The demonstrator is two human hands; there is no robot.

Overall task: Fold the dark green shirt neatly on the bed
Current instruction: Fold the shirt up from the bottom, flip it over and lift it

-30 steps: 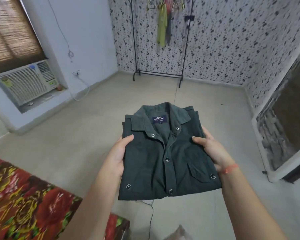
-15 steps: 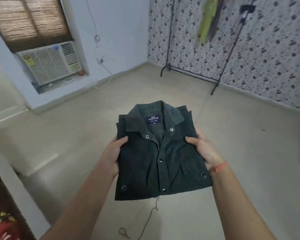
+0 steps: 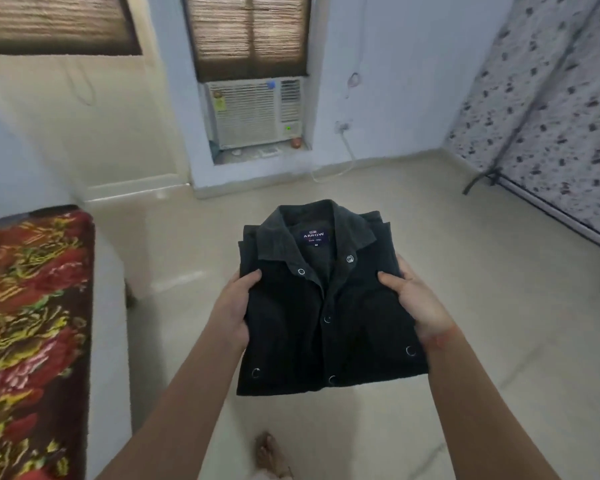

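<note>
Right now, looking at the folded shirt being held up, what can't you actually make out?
Head view only:
- Underside of the shirt: hidden by its own front, so back folds and sleeves cannot be checked.
- Fingers of the left hand and right hand: tucked beneath the cloth; only thumbs show.
- Small print on the collar label: too small.
- Bed: cut off by the left edge.
- Clothes rack: blurred, top cut off.

Ahead of me a window air conditioner (image 3: 255, 112) sits under a bamboo blind (image 3: 246, 32), its cord (image 3: 347, 157) trailing down (blurred). A black clothes rack (image 3: 520, 188) stands against speckled wallpaper (image 3: 551, 81) at my right.
</note>
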